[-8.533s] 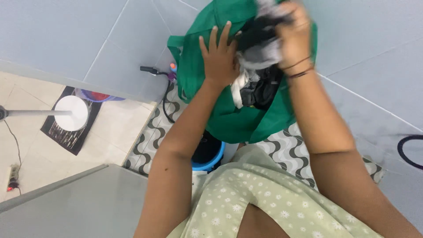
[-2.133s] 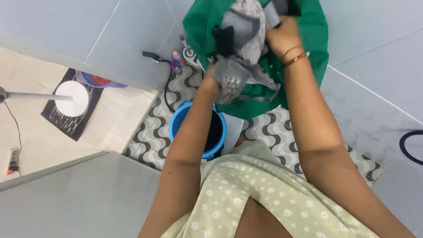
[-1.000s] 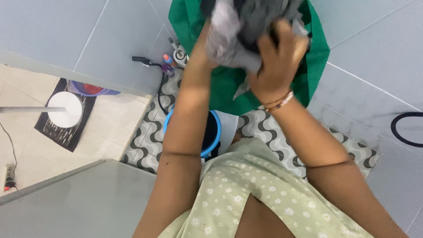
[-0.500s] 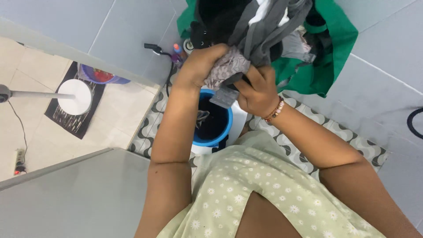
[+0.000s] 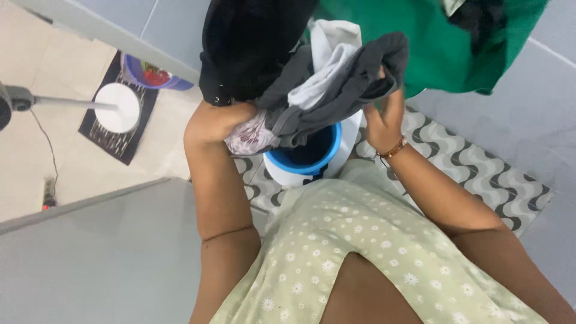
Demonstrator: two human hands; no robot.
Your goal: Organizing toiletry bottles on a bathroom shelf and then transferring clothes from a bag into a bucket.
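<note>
Both my hands carry a bundle of clothes (image 5: 312, 84) made of black, grey and white garments. My left hand (image 5: 217, 120) grips the bundle from below at its left end, where a pale patterned piece sticks out. My right hand (image 5: 384, 117), with bracelets on the wrist, grips the grey cloth at the right end. The bundle hangs right above a blue and white bucket (image 5: 312, 163) standing on the patterned floor. A green fabric bag (image 5: 432, 42) hangs against the tiled wall at the upper right, with some dark clothing still inside it.
A grey door (image 5: 96, 252) fills the lower left. Beyond the doorway lie a dark mat (image 5: 102, 138), the white round base of a stand (image 5: 119, 115) and a purple basin (image 5: 150, 75). Grey wall tiles (image 5: 540, 120) rise on the right.
The clothes came out of the green bag, first lifted with both hands, then lowered to just over the bucket. The bag now sits farther up and right in view.
</note>
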